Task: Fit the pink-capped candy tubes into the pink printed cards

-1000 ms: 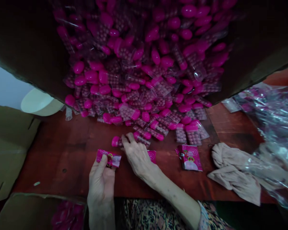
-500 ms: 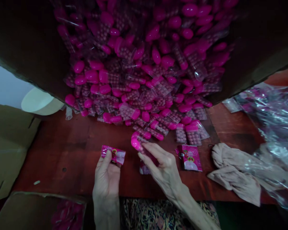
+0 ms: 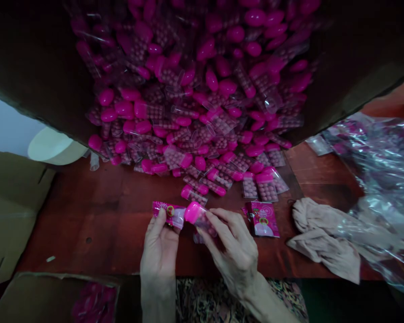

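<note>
My left hand point(image 3: 161, 244) pinches a small pink printed packet point(image 3: 170, 213) between thumb and fingers. Just right of it, my right hand point(image 3: 234, 244) grips a clear container of small balls with a bright pink cap point(image 3: 194, 212). The cap points left and sits close by the packet's right end. Partly behind my right fingers lies another packet point(image 3: 198, 238) on the table. A pile of pink-capped containers point(image 3: 188, 121) fills the big box beyond my hands and spills onto the table. Right of my right hand lie pink printed packets point(image 3: 265, 220).
The reddish table point(image 3: 114, 224) has a crumpled beige cloth point(image 3: 326, 237) and clear plastic bags point(image 3: 390, 179) at the right. At the left stand a pale bowl point(image 3: 55, 148) and a cardboard box point(image 3: 10, 211). An open box point(image 3: 37, 298) with pink packets is at lower left.
My right hand has drawn the pink-capped container back from the pile's edge and turned it toward the packet. My left hand has moved right with the packet, so the two items are now close together.
</note>
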Motion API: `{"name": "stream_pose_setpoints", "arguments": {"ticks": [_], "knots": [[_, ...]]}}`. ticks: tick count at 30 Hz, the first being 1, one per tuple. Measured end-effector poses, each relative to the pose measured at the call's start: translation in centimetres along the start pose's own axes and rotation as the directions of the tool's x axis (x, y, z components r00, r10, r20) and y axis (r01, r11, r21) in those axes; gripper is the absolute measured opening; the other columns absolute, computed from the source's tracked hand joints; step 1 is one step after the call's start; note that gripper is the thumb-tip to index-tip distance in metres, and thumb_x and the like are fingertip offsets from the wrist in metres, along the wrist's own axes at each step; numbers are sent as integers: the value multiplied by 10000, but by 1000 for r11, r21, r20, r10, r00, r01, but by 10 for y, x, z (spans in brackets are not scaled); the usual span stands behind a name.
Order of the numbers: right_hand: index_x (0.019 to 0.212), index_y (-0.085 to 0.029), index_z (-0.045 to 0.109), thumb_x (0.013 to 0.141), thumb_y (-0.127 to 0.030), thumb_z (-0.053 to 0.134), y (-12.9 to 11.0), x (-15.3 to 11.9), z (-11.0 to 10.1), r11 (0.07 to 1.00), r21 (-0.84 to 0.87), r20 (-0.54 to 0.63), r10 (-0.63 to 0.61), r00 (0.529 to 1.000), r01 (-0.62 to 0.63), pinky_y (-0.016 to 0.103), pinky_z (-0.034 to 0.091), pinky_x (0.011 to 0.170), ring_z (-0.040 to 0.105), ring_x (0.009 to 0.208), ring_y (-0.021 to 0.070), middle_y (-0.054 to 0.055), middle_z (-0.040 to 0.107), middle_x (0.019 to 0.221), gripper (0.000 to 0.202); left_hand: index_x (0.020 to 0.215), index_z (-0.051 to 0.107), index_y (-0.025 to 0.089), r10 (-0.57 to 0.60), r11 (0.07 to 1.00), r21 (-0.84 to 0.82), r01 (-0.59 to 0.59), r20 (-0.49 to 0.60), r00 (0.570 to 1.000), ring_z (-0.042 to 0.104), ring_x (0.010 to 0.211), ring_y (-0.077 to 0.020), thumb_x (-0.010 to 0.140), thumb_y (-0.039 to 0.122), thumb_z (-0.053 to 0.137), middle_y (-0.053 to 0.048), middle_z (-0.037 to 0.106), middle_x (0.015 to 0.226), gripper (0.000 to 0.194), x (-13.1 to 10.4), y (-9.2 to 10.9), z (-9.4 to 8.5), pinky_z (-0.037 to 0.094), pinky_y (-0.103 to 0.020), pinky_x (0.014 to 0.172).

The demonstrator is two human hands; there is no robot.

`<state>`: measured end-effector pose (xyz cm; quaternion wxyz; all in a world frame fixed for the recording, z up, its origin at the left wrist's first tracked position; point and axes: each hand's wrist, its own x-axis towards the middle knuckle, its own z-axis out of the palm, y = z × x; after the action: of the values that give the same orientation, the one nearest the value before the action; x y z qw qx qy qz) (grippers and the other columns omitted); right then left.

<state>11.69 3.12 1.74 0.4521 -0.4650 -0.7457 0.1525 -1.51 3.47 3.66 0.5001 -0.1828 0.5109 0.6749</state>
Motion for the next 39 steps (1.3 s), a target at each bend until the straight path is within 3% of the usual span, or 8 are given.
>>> {"name": "stream_pose_setpoints", "arguments": {"ticks": [9,24,39], "knots": [[1072,-122,572,778,-63,619,2,-4,1,1000,-17,7,19,1000,-19,366,519,708,558,844,207,114,591,940,304,663,659,139,122,992,7,-124,123,985,634,602,-109,707,89,652,-16,696,665,67,5,-8,-5,525,-232,628],[1033,-111,563,788,-60,602,7,-1,3,998,-56,34,28,999,-26,373,520,692,546,834,216,126,587,936,253,713,671,165,175,981,54,-186,172,969,627,651,-97,636,145,731,16,696,716,99,11,-19,-5,501,-235,683],[997,-110,586,788,-95,613,10,-2,3,991,-113,34,71,997,-67,370,516,673,552,788,213,120,595,895,212,723,672,155,128,976,134,-172,285,950,633,659,-121,671,174,719,-11,706,715,72,6,-27,-3,503,-274,679]]}}
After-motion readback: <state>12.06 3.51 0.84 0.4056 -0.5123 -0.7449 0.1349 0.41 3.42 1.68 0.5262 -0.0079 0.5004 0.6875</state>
